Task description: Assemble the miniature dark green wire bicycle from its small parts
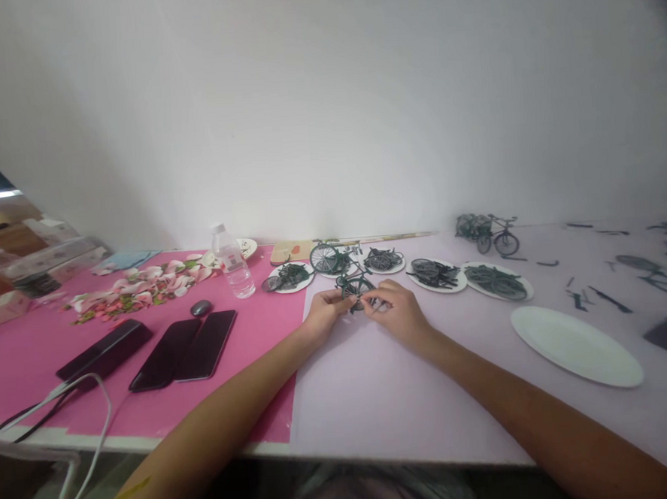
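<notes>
Between my two hands, over the pale sheet, is a small dark green model bicycle point(356, 286) with spoked wheels. My left hand point(325, 315) is closed on it from the left, thumb and fingers pinching near a wheel. On the other side my right hand point(397, 312) has its thumb and fingertips pinched together by the bicycle's right end; whether a tiny part sits in that pinch is too small to tell. Just beyond the hands are white plates with dark bicycle parts, among them a plate of loose frames and wheels point(383, 260).
A water bottle point(233, 262), two phones point(207, 347) and pink artificial flowers point(144, 287) lie on the pink cloth at left. To the right are a bare white plate point(577, 346), an assembled model bicycle point(496, 236) and loose dark parts. A white wall point(325, 114) rises behind.
</notes>
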Tool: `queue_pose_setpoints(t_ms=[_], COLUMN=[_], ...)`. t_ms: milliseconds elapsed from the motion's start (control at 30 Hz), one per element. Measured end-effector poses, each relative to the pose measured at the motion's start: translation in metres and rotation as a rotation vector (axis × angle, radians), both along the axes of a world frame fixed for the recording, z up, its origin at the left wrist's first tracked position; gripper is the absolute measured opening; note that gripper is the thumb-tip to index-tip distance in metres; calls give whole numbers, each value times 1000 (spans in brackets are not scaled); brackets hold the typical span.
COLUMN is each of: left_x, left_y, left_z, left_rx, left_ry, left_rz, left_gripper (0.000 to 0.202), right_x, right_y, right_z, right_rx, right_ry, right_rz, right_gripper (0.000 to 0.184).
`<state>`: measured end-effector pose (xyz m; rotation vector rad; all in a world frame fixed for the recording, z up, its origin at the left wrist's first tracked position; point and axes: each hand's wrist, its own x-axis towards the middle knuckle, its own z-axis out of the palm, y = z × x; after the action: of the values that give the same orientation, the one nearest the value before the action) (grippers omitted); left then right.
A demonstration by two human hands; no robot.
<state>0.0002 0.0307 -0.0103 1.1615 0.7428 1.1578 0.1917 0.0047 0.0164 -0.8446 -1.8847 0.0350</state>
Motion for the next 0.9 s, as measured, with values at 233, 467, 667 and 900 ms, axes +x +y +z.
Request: queue_pose_setpoints(t_ms=[233, 467, 667, 900], left_x=[-1, -3, -3, -2], left_y=[0, 1, 1, 0], left_z=[1, 1, 2, 4], left_rx=[11, -7, -13, -22], left_ry=[-6, -8, -4, -6], left_rz=[-30, -61, -63, -59], left_gripper=[35, 30, 30, 32], right_x=[1, 1, 2, 2], right_y=[-1, -1, -1, -2], right_z=[1, 3, 4, 4], right_rx=[-7, 5, 11, 2], right_ry=[2, 6, -9, -21], right_rz=[2, 14, 16, 6], right_gripper=[8, 9, 12, 11])
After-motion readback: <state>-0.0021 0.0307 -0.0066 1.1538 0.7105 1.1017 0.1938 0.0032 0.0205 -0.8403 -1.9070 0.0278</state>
